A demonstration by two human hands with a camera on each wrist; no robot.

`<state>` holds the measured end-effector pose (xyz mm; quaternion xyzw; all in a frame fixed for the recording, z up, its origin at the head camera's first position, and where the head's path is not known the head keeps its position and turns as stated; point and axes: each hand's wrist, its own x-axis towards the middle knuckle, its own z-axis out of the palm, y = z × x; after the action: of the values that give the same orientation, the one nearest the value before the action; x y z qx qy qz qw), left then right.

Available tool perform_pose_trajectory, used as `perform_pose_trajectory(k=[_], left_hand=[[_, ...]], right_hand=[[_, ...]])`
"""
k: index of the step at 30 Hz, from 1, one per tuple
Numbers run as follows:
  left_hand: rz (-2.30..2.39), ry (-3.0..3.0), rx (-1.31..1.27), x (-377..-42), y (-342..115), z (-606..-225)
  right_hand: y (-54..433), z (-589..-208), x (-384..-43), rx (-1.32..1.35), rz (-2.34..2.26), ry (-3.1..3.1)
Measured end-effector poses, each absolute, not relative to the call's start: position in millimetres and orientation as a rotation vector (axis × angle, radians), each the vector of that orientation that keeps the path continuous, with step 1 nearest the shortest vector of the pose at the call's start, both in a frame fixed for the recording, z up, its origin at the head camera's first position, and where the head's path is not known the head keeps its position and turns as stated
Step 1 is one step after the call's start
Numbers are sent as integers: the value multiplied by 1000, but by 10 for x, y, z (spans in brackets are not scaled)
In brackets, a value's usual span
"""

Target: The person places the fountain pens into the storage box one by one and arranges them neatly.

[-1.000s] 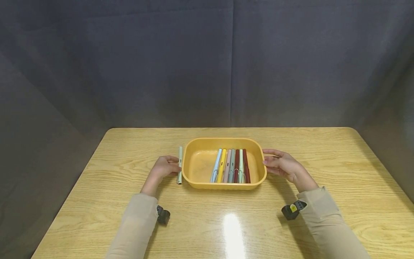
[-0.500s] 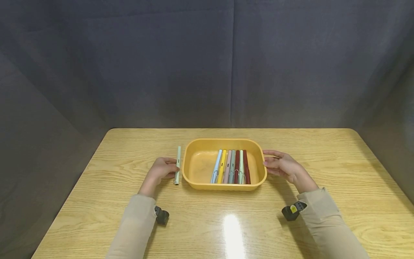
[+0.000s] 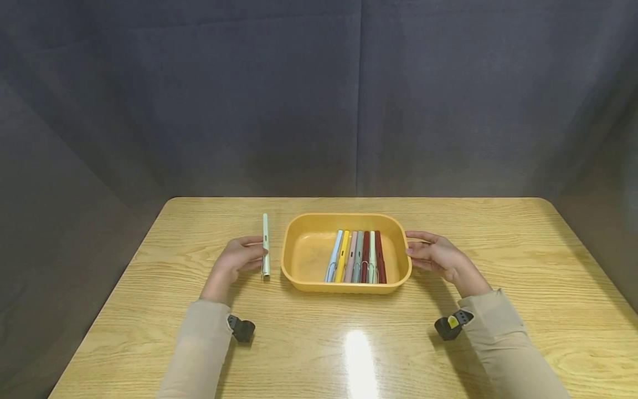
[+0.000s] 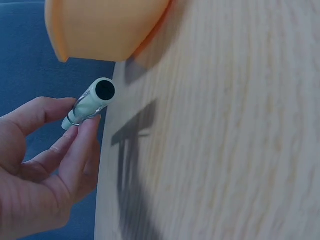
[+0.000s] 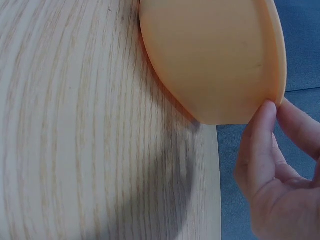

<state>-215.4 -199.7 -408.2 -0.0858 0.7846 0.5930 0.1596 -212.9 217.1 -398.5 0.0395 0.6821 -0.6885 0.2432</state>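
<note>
On the left, my left hand (image 3: pixel 239 257) pinches a pale green pen (image 3: pixel 266 244) between thumb and fingers. In the left wrist view the dark round end of the pen (image 4: pixel 98 96) faces the camera, and its shadow lies apart on the table. A yellow plastic bin (image 3: pixel 311 286) stands at the middle of the table. My right hand (image 3: pixel 441 257) holds its right rim; in the right wrist view thumb and fingertips (image 5: pixel 270 107) meet at the rim's edge. Several pens lie side by side in the bin's right half, among them a yellow pen (image 3: pixel 341 255).
The wooden table (image 3: pixel 319 343) carries a bright glare spot in front of the bin. Beyond its back edge hangs a dark curtain (image 3: pixel 249 111). A small black device sits at each wrist.
My left hand has carried the pale green pen up and to the left, away from the bin's left side. The right hand and the bin have stayed in place.
</note>
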Motion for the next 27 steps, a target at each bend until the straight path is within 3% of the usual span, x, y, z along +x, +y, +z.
perform_pose_trajectory(k=[27], left_hand=[[1987,2057,-213,-2138,-2049,-3774]], right_hand=[[2179,-3999,-2134,110,-1894,1848]])
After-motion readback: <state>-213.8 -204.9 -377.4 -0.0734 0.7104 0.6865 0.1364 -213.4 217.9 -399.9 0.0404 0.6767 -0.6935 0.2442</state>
